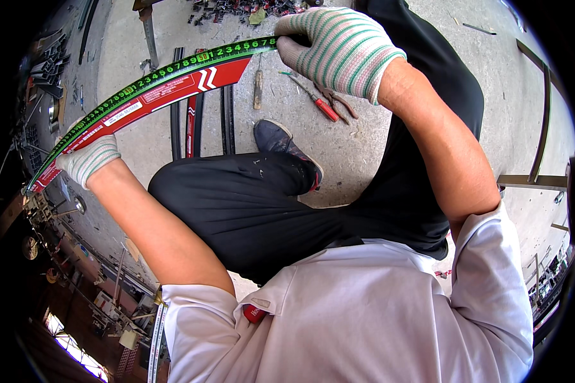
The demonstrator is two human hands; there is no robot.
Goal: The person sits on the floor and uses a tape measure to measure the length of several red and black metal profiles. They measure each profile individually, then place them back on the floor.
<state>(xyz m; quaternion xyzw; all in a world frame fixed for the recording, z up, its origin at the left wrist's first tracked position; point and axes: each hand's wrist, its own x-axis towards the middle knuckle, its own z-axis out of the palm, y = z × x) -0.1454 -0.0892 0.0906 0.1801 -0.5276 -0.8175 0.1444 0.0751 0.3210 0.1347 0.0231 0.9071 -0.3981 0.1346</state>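
Observation:
A green tape measure blade [166, 75] with black markings stretches in front of me from left to upper right. Along its near edge lies a long red strip [163, 95] with white chevrons and a white label, its right end stopping short of my right hand. My left hand [92, 159], in a striped knit glove, is closed around the strip and blade near their far left end. At the upper middle, my right hand [338, 54], gloved in white with green stripes, grips the tape's other end; its fingertips are partly hidden.
On the concrete floor lie a red-handled screwdriver [324, 108], pliers [340, 105] and a wooden-handled tool [258, 89]. Dark bars [228, 121] and another red strip [190, 131] lie beyond my left knee. Small dark parts [220, 9] are heaped at the top. A metal frame [533, 182] stands right.

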